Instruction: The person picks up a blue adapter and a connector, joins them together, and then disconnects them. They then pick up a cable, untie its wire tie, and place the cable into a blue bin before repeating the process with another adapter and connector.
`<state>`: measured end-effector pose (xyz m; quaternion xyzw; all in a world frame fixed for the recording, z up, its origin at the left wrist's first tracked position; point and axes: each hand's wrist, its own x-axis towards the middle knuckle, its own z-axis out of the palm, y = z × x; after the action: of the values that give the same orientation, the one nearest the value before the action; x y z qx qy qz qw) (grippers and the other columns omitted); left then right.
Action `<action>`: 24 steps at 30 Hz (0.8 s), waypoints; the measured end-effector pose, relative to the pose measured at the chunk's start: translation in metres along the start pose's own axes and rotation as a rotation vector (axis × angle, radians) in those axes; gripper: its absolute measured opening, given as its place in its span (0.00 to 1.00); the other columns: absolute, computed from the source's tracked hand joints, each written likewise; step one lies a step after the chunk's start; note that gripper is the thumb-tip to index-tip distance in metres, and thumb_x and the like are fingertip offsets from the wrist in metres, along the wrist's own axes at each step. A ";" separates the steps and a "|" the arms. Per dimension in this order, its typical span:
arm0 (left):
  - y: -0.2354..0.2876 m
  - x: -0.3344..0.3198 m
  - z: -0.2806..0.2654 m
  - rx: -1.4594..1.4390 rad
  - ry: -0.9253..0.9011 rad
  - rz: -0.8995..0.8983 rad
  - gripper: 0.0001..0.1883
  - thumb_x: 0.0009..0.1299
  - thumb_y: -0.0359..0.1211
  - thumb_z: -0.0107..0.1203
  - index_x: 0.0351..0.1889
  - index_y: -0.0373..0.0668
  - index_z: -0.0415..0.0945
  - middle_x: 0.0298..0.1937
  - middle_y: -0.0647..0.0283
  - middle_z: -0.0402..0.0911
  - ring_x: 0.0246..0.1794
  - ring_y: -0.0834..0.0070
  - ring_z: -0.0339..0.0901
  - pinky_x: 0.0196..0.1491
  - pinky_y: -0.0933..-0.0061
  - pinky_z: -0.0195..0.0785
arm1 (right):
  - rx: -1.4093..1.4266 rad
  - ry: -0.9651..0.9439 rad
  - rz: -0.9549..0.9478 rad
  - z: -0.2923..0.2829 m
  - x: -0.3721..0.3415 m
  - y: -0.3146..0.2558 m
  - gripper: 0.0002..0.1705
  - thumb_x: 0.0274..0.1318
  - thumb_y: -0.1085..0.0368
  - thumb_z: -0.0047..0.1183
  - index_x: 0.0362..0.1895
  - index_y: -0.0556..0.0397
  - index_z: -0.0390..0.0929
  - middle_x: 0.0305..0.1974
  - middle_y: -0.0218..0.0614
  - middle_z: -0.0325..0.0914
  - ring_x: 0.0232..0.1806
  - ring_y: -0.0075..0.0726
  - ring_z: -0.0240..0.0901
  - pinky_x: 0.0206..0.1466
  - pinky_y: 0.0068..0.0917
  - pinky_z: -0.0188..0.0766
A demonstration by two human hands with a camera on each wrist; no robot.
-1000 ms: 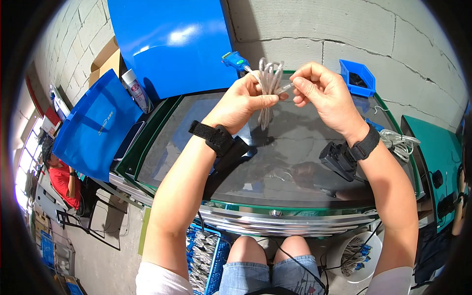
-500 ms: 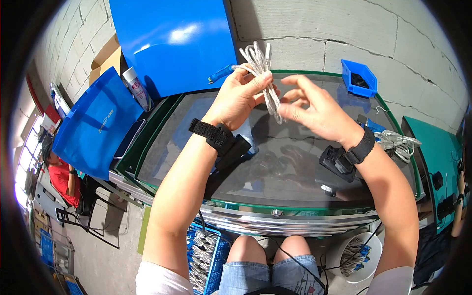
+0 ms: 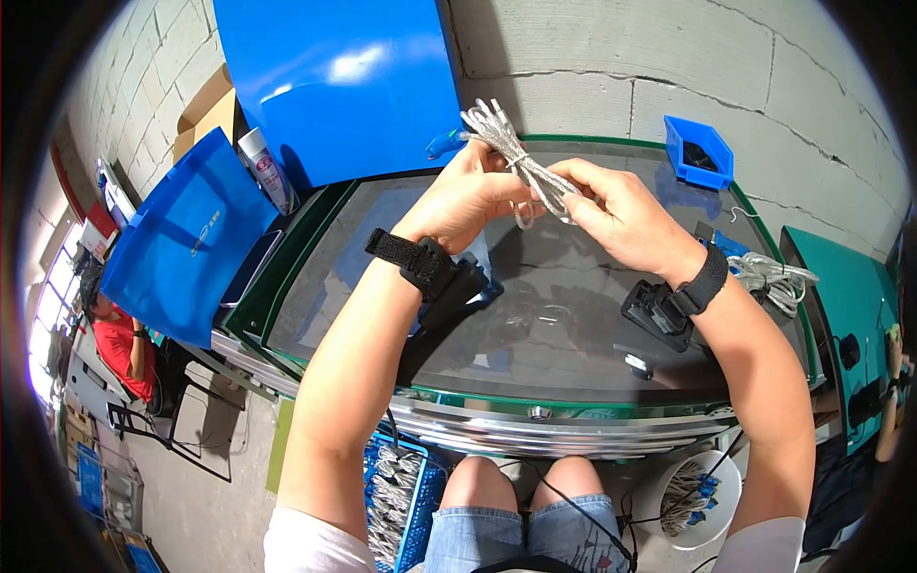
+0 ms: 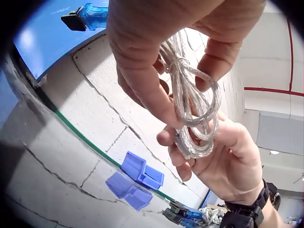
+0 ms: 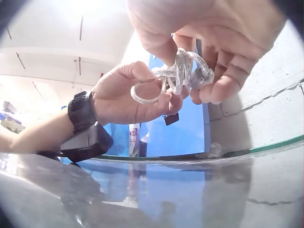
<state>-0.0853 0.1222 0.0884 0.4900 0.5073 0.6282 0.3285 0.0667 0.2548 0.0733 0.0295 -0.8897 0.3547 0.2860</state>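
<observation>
A coiled, silvery braided cable (image 3: pixel 523 164), tied round its middle, is held above the dark glass tabletop. The left hand (image 3: pixel 463 196) grips the bundle near its middle; in the left wrist view its fingers and thumb curl round the cable (image 4: pixel 183 90). The right hand (image 3: pixel 630 215) pinches the bundle's lower right end between thumb and fingers, as the right wrist view also shows of this hand (image 5: pixel 213 52). A blue connector (image 3: pixel 444 144) sticks out to the left behind the left hand, and its dark end shows in the left wrist view.
Another coiled cable (image 3: pixel 772 279) lies at the table's right edge. A small blue bin (image 3: pixel 697 155) stands at the back right, a spray can (image 3: pixel 267 172) at the back left. Below are a blue basket (image 3: pixel 435 497) and a white bucket (image 3: pixel 731 497), both holding cables. A seated person is at far left.
The right hand moved off the bundle's upper part, then came back and took its lower end. The bundle now slants down to the right, and the blue connector has swung behind the left hand.
</observation>
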 end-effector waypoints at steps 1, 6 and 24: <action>-0.001 0.001 -0.001 -0.001 0.008 -0.015 0.25 0.55 0.24 0.58 0.51 0.36 0.61 0.41 0.57 0.74 0.38 0.70 0.77 0.44 0.69 0.71 | 0.014 0.012 -0.026 0.001 0.000 0.001 0.16 0.58 0.63 0.44 0.47 0.57 0.74 0.26 0.38 0.75 0.26 0.29 0.68 0.32 0.27 0.65; 0.000 0.000 0.001 -0.041 0.027 -0.031 0.26 0.55 0.23 0.58 0.51 0.35 0.61 0.41 0.56 0.74 0.37 0.70 0.77 0.43 0.71 0.71 | 0.013 0.013 -0.024 -0.001 -0.001 -0.001 0.15 0.57 0.65 0.45 0.47 0.57 0.75 0.26 0.35 0.75 0.26 0.25 0.66 0.32 0.25 0.64; -0.002 -0.003 0.005 0.087 0.136 0.012 0.28 0.51 0.21 0.55 0.51 0.31 0.59 0.36 0.58 0.73 0.34 0.71 0.75 0.37 0.71 0.69 | 0.226 -0.147 0.032 -0.004 0.001 0.008 0.19 0.58 0.67 0.49 0.54 0.54 0.73 0.31 0.27 0.75 0.31 0.19 0.66 0.37 0.21 0.66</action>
<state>-0.0798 0.1215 0.0853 0.4631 0.5522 0.6394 0.2679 0.0662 0.2638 0.0715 0.0734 -0.8631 0.4539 0.2091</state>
